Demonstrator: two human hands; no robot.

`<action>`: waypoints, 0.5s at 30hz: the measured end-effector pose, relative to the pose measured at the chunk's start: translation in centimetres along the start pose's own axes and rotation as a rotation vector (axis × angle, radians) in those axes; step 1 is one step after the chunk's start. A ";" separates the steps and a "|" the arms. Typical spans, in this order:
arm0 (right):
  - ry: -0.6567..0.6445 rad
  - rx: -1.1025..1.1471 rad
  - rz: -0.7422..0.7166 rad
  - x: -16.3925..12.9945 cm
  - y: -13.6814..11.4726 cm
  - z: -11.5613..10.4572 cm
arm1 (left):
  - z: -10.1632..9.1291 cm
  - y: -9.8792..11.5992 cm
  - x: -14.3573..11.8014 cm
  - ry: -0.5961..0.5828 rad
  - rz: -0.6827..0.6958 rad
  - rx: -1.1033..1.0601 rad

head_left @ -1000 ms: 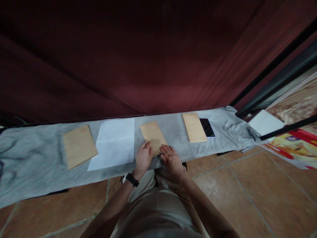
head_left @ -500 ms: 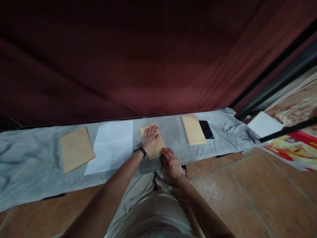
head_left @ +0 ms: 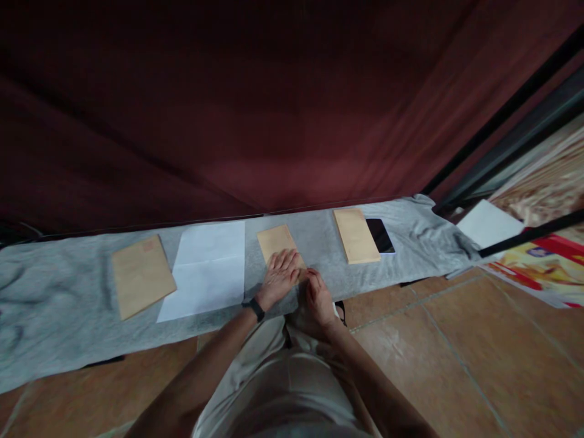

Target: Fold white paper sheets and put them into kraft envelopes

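A brown paper envelope (head_left: 272,238) lies on the grey cloth in front of me. My left hand (head_left: 279,277) rests flat across its lower half, fingers extended and covering part of it. At the envelope's near right corner, my right hand (head_left: 319,297) has its fingers bent together on the edge; its thumb is mostly hidden. To the left are a creased white sheet of paper (head_left: 207,267) and another brown envelope (head_left: 142,277) overlapping that sheet's edge. On the right sits a stack of brown envelopes (head_left: 356,236).
A dark-screened phone (head_left: 380,236) lies partly beneath the envelope stack. The grey cloth (head_left: 59,304) covers a long, narrow bench before a dark red curtain (head_left: 274,121). Black metal bars (head_left: 511,134), a white sheet (head_left: 490,228) and a colourful printed box (head_left: 542,267) stand at the right.
My left hand has slid down the envelope toward me, uncovering its upper part. My right hand has shifted slightly, its fingers now bent at the near corner.
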State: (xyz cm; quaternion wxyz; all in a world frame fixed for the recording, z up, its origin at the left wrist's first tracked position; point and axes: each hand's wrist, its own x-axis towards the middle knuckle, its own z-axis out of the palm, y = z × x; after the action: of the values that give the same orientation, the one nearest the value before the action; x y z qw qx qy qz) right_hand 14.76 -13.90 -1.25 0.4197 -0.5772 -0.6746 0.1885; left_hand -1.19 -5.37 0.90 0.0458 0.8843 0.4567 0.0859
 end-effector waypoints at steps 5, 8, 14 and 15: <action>0.034 -0.142 0.067 0.5 -0.3 0.3 | -0.2 2.0 -4.7 0.017 0.063 -0.014; 0.066 -0.263 0.115 1.3 -0.6 0.9 | -0.1 2.8 -6.5 0.017 0.013 0.007; 0.121 -0.228 0.180 3.0 -0.3 1.7 | 0.3 3.8 -7.6 0.015 -0.072 0.061; 0.132 -0.185 0.207 3.1 -0.2 1.6 | 0.2 3.9 -7.5 0.017 -0.077 0.064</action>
State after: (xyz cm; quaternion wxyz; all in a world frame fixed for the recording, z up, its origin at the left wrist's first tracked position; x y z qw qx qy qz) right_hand 13.46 -10.68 -0.93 0.3865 -0.6910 -0.5970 0.1293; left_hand -2.32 -13.77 0.46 0.0167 0.8663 0.4934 0.0767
